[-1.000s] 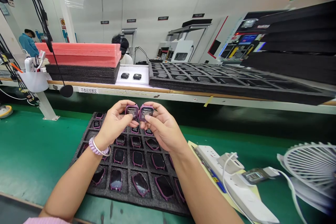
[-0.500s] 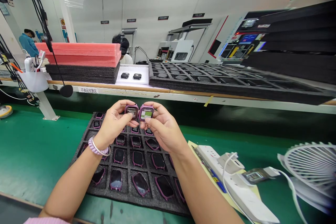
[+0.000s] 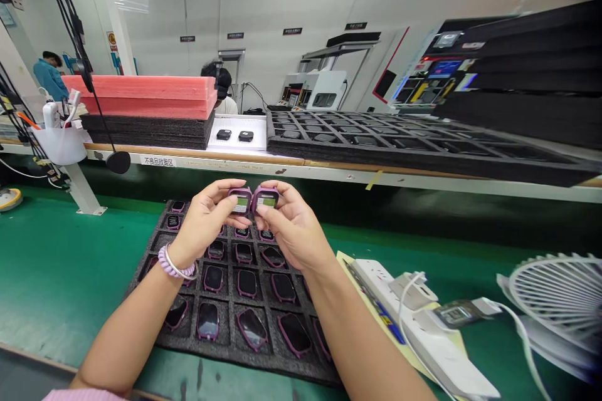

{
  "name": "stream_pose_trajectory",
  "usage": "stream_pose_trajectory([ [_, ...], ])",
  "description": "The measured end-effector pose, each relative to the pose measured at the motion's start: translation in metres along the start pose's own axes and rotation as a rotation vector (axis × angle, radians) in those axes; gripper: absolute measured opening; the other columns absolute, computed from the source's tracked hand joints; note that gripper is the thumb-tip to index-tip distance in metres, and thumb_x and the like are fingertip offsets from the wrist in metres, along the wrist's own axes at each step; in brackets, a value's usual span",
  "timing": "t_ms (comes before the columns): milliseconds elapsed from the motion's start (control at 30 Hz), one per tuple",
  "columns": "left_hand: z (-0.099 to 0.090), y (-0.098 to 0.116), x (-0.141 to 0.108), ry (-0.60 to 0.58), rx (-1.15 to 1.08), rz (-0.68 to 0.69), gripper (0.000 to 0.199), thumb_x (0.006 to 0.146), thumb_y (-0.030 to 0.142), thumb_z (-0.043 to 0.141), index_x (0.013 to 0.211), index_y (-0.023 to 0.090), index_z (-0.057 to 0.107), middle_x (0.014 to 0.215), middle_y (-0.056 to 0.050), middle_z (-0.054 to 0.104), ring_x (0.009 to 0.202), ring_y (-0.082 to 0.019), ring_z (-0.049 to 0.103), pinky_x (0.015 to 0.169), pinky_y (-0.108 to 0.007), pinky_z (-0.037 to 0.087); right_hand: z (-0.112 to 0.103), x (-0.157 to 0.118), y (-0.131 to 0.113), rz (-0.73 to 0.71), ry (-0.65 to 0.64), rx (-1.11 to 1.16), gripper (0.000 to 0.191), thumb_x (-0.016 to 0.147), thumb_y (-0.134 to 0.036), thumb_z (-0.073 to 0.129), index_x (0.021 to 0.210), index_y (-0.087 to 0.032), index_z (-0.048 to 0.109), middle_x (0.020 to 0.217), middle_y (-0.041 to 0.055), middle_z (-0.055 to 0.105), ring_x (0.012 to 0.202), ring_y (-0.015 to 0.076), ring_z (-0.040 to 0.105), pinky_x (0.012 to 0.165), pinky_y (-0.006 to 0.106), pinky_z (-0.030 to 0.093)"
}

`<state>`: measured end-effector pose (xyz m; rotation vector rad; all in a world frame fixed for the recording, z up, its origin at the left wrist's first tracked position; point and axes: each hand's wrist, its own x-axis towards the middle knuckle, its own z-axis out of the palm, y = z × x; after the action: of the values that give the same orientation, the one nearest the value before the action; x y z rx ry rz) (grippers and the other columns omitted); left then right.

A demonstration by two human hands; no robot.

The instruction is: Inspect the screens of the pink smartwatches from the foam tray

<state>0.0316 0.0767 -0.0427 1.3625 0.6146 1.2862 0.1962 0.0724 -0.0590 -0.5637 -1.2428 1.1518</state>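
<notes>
My left hand (image 3: 211, 216) is closed on a purple-framed smartwatch (image 3: 241, 201), its thumb against the screen. My right hand (image 3: 292, 220) grips a second purple smartwatch (image 3: 266, 199), thumb likewise at the lower part of the screen. The two watches are side by side, screens toward me, each lit with green and white. Under my hands lies a black foam tray (image 3: 230, 352) on the green bench. Its compartments hold several purple smartwatches, such as a dark-screened one (image 3: 247, 283). My forearms cover parts of the tray.
A power strip (image 3: 376, 272) and a white fan (image 3: 559, 301) are on the right. On the shelf (image 3: 324, 170) stand pink foam (image 3: 141, 97), two small black devices and a large black tray (image 3: 376, 138). A cup holder (image 3: 61, 145) stands left. Two people are beyond the shelf.
The left watch's screen has gone from white text on dark to green and white. Both watches have shifted slightly right, and my fingers have moved a little.
</notes>
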Motion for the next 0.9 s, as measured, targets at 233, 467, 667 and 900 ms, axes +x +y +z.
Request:
stream_pose_trajectory([
  [233,0.0004,0.0,-0.001,-0.004,-0.026,-0.025,0.031,0.085,0.027,0.062,0.113,0.016,0.065,0.098,-0.004,0.068,0.063,-0.015,0.073,0.062,-0.022,0.064,0.0002,0.0036,0.0023,0.039,0.077,0.092,0.037,0.077,-0.041,0.083,0.101,-0.02,0.063,0.081,-0.0014,0.06,0.057,0.0097,0.053,0.049,0.019,0.044],
  [467,0.0027,0.0015,-0.0019,0.001,-0.004,-0.024,0.033,0.081,0.021,0.061,0.113,0.016,0.064,0.102,-0.004,0.069,0.064,-0.015,0.073,0.062,-0.021,0.064,0.0014,0.0003,0.0003,0.025,0.067,0.049,0.039,0.073,-0.03,0.084,0.103,-0.02,0.062,0.08,-0.0031,0.059,0.055,0.0085,0.053,0.051,0.019,0.044],
  [667,0.0024,0.0019,-0.0014,0.006,0.005,-0.028,0.035,0.08,0.022,0.061,0.114,0.016,0.063,0.104,-0.006,0.068,0.062,-0.014,0.073,0.06,-0.021,0.063,0.002,-0.0002,0.0004,0.014,0.054,0.026,0.037,0.073,-0.027,0.082,0.103,-0.02,0.061,0.079,-0.0031,0.06,0.056,0.009,0.053,0.052,0.02,0.043],
  [900,0.0018,0.0031,-0.0012,0.019,0.024,-0.017,0.037,0.078,0.021,0.063,0.114,0.015,0.063,0.102,-0.006,0.068,0.062,-0.014,0.072,0.062,-0.021,0.064,0.0018,-0.0003,0.0,0.016,0.033,0.03,0.036,0.073,-0.025,0.078,0.104,-0.021,0.061,0.079,-0.0028,0.062,0.057,0.0103,0.056,0.055,0.021,0.046],
])
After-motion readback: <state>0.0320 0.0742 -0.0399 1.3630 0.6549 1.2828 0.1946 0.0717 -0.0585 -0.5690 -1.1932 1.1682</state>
